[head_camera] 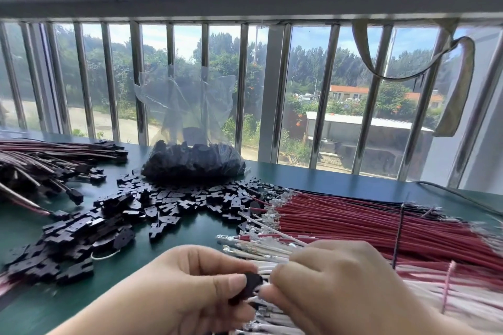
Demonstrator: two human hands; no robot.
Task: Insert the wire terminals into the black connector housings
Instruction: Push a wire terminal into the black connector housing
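Left hand [187, 284] fingers are curled around 1 small matte black connector housing [251, 284], pinched at the thumb tip. Right hand [345, 288], touching the housing, is curled over thin white wires [272, 257]; what it pinches cannot be told, as motion blur hides it. Behind the housing, flat black housings [152, 207] are scattered on the green table [340, 179]. Beyond them, 1 crinkled clear plastic bag [193, 144] holds more.

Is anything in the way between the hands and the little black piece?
No. The left hand already pinches the black connector housing, and the right hand meets it from the other side, over the white wires.
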